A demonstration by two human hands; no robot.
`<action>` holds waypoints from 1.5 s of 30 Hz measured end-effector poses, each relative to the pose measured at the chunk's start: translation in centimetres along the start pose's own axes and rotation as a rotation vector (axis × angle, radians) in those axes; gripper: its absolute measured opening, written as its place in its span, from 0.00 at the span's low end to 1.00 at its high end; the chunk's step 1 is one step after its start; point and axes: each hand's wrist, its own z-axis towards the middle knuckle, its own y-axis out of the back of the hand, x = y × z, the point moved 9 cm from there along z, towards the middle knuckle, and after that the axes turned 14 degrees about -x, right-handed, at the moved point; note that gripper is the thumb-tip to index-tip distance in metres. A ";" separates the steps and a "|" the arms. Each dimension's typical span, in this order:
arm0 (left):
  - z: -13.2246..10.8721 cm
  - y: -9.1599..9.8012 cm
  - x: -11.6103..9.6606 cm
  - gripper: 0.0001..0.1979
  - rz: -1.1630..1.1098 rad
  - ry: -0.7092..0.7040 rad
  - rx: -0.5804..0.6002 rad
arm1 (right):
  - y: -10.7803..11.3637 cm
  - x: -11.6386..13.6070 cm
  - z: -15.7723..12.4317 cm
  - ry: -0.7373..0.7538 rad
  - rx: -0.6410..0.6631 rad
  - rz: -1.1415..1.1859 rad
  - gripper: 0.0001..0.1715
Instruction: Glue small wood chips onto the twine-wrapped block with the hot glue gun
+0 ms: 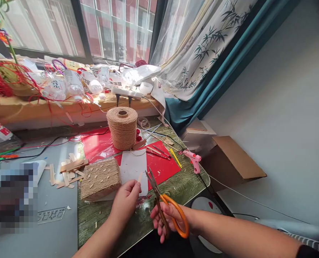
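Note:
My left hand [125, 202] is closed in a pinch on a small wooden stick piece [140, 177], held just above the table's front edge. My right hand [167, 218] grips orange-handled scissors [162, 200], fingers through the loops. The scissors' blades are slightly parted and point up toward the stick piece, close to it. Just left of my left hand lies a twine-wrapped block [100, 179] studded with small wood chips. Behind the hands a grey card [132, 166] rests on a red sheet [162, 165].
A big spool of jute twine [122, 127] stands behind the card. Loose wooden sticks [67, 170] lie at left. A pink glue gun [193, 159] sits near the table's right edge, a cardboard box [229, 161] beyond it. Bottles and red wire crowd the windowsill [67, 86].

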 end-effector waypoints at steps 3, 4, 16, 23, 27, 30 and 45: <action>-0.1 -0.6 0.6 0.21 -0.019 0.033 0.041 | -0.1 -0.6 0.5 0.000 -0.020 0.000 0.46; -0.2 -0.8 0.8 0.21 -0.025 0.039 0.055 | -0.2 -0.6 0.6 0.008 -0.032 -0.011 0.46; -1.4 -2.2 0.0 0.21 0.053 -0.083 0.205 | -0.4 -0.2 0.9 0.038 -0.131 -0.123 0.45; -1.6 -3.0 0.3 0.22 -0.032 -0.050 0.266 | -0.3 -0.5 1.2 0.072 -0.230 -0.169 0.45; -1.6 -3.0 0.3 0.21 -0.039 -0.052 0.256 | -0.3 -0.3 1.0 0.028 -0.277 -0.230 0.43; -1.5 -2.8 0.4 0.20 -0.044 -0.049 0.249 | -0.3 0.1 0.7 -0.039 -0.304 -0.306 0.38; -1.5 -2.5 -0.1 0.19 -0.028 -0.024 0.227 | -0.2 0.1 1.1 -0.011 -0.386 -0.486 0.13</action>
